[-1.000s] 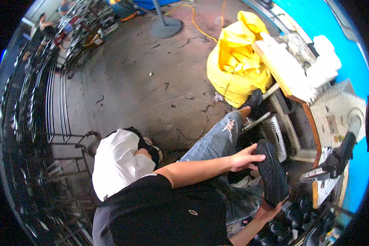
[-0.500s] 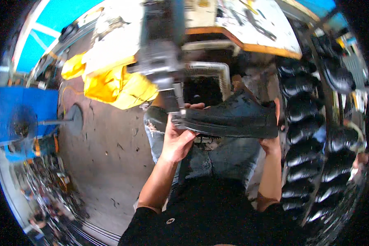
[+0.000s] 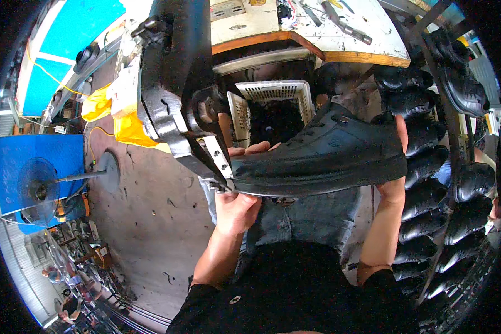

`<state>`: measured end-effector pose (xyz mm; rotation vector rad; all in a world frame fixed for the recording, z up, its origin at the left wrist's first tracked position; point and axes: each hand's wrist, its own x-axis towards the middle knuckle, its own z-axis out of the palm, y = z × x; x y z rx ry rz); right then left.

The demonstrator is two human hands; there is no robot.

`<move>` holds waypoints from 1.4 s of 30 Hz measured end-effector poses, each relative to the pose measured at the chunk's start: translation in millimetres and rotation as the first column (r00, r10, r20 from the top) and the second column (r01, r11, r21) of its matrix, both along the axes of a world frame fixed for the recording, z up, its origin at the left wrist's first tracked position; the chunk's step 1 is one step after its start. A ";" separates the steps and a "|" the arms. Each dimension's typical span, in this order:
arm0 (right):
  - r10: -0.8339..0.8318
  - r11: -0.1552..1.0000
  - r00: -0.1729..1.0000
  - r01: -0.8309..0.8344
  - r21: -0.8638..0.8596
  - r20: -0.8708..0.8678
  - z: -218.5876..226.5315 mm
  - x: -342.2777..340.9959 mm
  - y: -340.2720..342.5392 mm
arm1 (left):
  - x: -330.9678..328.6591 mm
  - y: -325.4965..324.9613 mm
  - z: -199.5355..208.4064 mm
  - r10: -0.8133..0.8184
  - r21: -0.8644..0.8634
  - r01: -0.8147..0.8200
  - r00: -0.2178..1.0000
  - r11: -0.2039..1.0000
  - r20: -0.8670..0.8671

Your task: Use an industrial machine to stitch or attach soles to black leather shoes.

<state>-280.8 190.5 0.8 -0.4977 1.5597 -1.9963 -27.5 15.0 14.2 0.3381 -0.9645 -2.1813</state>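
Observation:
A black lace-up shoe (image 3: pixel 328 150) lies sideways between my hands, its toe toward the left and its heel toward the right. My left hand (image 3: pixel 239 209) is closed around the toe end, with some fingertips showing above the upper and the thumb below the sole. My right hand (image 3: pixel 396 167) grips the heel, partly hidden behind it. The metal head of a black machine (image 3: pixel 175 125) meets the toe at the sole edge. Its bright tip (image 3: pixel 221 185) sits right by my left hand.
Behind the shoe stands a white plastic basket (image 3: pixel 239 114) with dark material inside. A worktable (image 3: pixel 367 55) with hand tools is beyond it. Racks of black shoes (image 3: pixel 423 195) line the right side. A fan (image 3: pixel 39 181) stands at left, near yellow bags (image 3: pixel 129 128).
The shoe and my right hand have shifted right in view, and the machine head now appears further left and sharper. Both hands keep hold of the shoe.

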 end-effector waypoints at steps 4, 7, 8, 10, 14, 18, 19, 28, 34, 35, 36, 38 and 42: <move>0.083 0.990 0.996 -0.080 -0.120 0.025 23.3 5.1 -15.9 | -1.4 2.5 5.1 0.071 0.135 -0.083 0.993 0.987 0.090; 0.065 0.994 0.994 -0.072 -0.079 -0.084 22.1 3.3 -23.4 | 3.8 0.2 -4.9 0.061 0.130 -0.054 0.997 0.990 -0.048; 0.071 0.994 0.993 -0.078 -0.075 -0.092 23.1 2.5 -25.3 | 4.6 -0.5 -4.3 0.067 0.134 -0.059 0.996 0.989 -0.056; 0.161 0.969 0.985 -0.145 -0.202 0.063 28.0 -1.7 -27.2 | 2.7 -0.6 -2.8 0.078 0.169 -0.070 0.996 0.983 -0.041; 0.065 0.988 0.991 -0.047 -0.149 0.118 39.0 3.9 -35.4 | 7.0 -3.6 -5.1 0.097 0.230 -0.090 0.995 0.969 -0.022; 0.206 0.979 0.907 -0.194 0.070 -0.367 46.2 8.4 -41.0 | 16.2 -6.9 -10.3 0.126 0.275 -0.124 0.992 0.954 0.009; 0.152 0.987 0.926 -0.123 0.102 -0.347 53.5 14.4 -45.8 | 18.6 -7.6 -13.2 0.138 0.276 -0.134 0.990 0.952 0.005; 0.329 0.944 0.784 -0.273 0.183 -0.526 88.2 16.7 -63.3 | 30.8 -10.5 -33.0 0.117 0.473 -0.052 0.987 0.880 -0.107; 0.426 0.903 0.764 -0.391 0.179 -0.484 100.5 39.2 -86.4 | 39.7 -13.6 -44.2 0.197 0.509 -0.075 0.962 0.858 -0.190; 0.450 0.892 0.768 -0.413 0.183 -0.456 100.4 43.7 -90.1 | 43.2 -15.6 -47.5 0.207 0.506 -0.084 0.960 0.858 -0.191; 0.469 0.880 0.757 -0.446 0.164 -0.454 93.5 45.8 -94.3 | 48.9 -18.5 -53.5 0.252 0.468 -0.136 0.948 0.873 -0.195; 0.529 0.848 0.794 -0.511 0.142 -0.300 79.5 51.8 -96.1 | 65.3 -25.0 -57.9 0.338 0.517 -0.190 0.918 0.834 -0.207; 0.619 0.762 0.702 -0.427 0.487 -0.352 -6.6 36.7 -91.7 | 73.2 -37.3 -41.3 0.412 0.104 -0.401 0.902 0.910 -0.130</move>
